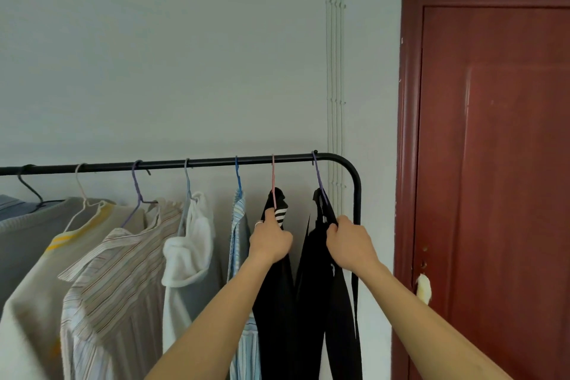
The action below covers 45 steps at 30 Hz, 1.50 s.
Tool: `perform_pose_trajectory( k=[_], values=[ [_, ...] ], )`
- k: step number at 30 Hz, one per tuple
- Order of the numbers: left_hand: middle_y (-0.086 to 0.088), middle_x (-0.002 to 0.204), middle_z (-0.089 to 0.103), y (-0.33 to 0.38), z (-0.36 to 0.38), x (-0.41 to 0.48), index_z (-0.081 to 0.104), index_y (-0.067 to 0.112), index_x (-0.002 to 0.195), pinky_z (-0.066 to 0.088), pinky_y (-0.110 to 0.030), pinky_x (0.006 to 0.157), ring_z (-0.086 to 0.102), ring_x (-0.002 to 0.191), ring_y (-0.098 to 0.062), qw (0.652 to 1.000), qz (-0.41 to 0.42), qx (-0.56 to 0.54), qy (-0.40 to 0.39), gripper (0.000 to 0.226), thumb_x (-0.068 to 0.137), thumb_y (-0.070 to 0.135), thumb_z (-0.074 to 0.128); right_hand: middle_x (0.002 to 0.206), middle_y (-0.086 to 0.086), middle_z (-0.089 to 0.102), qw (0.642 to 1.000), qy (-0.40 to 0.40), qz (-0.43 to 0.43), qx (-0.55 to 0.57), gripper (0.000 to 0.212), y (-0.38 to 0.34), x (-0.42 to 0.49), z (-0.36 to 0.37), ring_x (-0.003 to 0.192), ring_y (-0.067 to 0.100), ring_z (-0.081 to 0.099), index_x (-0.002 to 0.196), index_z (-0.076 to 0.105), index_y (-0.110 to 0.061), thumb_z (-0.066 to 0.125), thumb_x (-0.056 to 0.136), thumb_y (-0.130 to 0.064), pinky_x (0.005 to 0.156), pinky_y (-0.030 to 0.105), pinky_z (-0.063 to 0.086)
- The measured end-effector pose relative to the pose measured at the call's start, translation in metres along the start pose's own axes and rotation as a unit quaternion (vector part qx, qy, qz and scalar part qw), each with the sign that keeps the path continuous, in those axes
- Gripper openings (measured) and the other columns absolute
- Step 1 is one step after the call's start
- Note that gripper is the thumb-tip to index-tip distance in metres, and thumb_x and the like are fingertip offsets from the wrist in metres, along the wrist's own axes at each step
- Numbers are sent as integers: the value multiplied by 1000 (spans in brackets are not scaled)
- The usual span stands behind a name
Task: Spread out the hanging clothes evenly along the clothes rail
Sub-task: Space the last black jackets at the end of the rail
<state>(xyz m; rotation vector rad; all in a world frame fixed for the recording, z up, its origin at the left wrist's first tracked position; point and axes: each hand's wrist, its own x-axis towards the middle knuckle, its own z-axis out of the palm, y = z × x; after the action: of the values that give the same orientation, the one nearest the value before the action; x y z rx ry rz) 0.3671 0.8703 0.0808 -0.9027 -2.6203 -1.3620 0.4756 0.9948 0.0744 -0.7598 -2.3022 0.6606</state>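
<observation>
Stood at the right end of the black clothes rail (197,161), running almost level from the left edge of the frame to its bend at centre right. Held two dark garments, one per hand: left hand (270,241) closed in a fist on the black garment with white stripes (279,287) under the pink hanger (273,182), fingers pressed together round cloth and hanger shoulder; right hand (350,241) likewise curled, pinching the plain black garment (320,302) below the purple hanger (319,179), nearest the rail's bend. Hung lower centre of the frame, both garments, straight down from hooks directly above the knuckles. Ran left-right, the long axis of the rail, so any sliding judged to go sideways along it, hooks dragged by the cloth below. Sat closer to the blue hanger (237,176) and its striped blue shirt (239,241) than the purple hook did, the pink hook; left hand therefore the nearer one for adjusting that gap. Looked fairly regular already, the spacing of hooks further left, with little rail left beyond the purple hook. Showed no readable brand, label or writing anywhere; only three white stripes on the left-hand garment.
</observation>
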Motion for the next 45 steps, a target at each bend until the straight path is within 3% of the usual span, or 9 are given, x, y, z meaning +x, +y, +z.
perform_pose_trajectory(
  k=[3, 6, 12, 18, 23, 27, 32, 39, 45],
  values=[
    [-19, 122, 53, 5, 1, -3, 28, 22, 148, 57, -46, 82, 59, 102, -38, 1000, -6, -14, -12, 68, 83, 9, 47, 77, 3, 55, 999, -6, 9, 31, 22, 4, 3, -3, 64, 13, 50, 85, 46, -13, 33, 101, -23, 49, 26, 33],
    [-18, 118, 54, 8, 4, -4, 29, 20, 145, 60, -43, 71, 59, 100, -36, 1000, -7, -19, -13, 66, 83, 13, 51, 88, 6, 62, 995, -37, 11, 88, 23, 4, 2, 1, 75, 17, 58, 99, 50, -11, 35, 100, -28, 55, 28, 40],
    [-15, 118, 56, 9, 3, -8, 25, 25, 151, 49, -26, 42, 63, 90, -32, 998, -3, -54, -27, 75, 83, 14, 54, 85, 6, 61, 996, -37, -6, 79, 24, 2, 0, 4, 73, 19, 57, 97, 51, -11, 34, 100, -28, 60, 32, 45],
    [-14, 109, 60, 13, 0, -10, 33, 26, 148, 47, -25, 42, 64, 86, -30, 999, 10, -41, -33, 68, 84, 9, 49, 84, 7, 59, 998, -32, -5, 47, 22, 4, 3, 2, 73, 20, 58, 98, 48, -10, 33, 101, -25, 58, 32, 44],
    [-20, 121, 56, 15, 0, -12, 24, 31, 152, 48, -26, 43, 64, 86, -32, 998, 13, -35, -46, 73, 87, 10, 47, 90, 7, 62, 998, -45, -13, 50, 25, 5, 2, 1, 78, 21, 60, 104, 50, -11, 34, 101, -30, 62, 33, 47],
    [-19, 125, 56, 18, 5, -13, 16, 33, 155, 59, -38, 68, 63, 97, -33, 998, 16, -21, -53, 77, 87, 10, 46, 85, 6, 60, 998, -42, -17, 39, 23, 2, 1, 4, 72, 18, 57, 96, 49, -11, 34, 101, -28, 60, 32, 45],
    [-24, 128, 52, 15, 5, -14, 11, 27, 155, 56, -44, 85, 61, 101, -37, 1000, 7, 6, -28, 82, 84, 6, 46, 86, 8, 61, 999, -35, -22, 12, 23, 3, -1, 3, 74, 21, 59, 100, 48, -10, 33, 102, -27, 62, 33, 47],
    [-25, 130, 51, 15, 0, -15, 15, 22, 155, 52, -46, 92, 57, 108, -37, 999, 3, 19, -30, 79, 84, 2, 43, 85, 8, 60, 999, -34, -27, -5, 23, 5, -2, -1, 74, 22, 57, 101, 46, -10, 31, 103, -27, 64, 35, 47],
    [-29, 140, 40, 22, 3, -15, 1, 16, 156, 53, -43, 87, 53, 115, -40, 998, -13, 42, -46, 81, 88, 3, 44, 79, 2, 57, 999, -31, -28, -9, 23, 7, -3, -1, 70, 17, 54, 104, 47, -12, 31, 103, -29, 61, 34, 45]
  ],
)
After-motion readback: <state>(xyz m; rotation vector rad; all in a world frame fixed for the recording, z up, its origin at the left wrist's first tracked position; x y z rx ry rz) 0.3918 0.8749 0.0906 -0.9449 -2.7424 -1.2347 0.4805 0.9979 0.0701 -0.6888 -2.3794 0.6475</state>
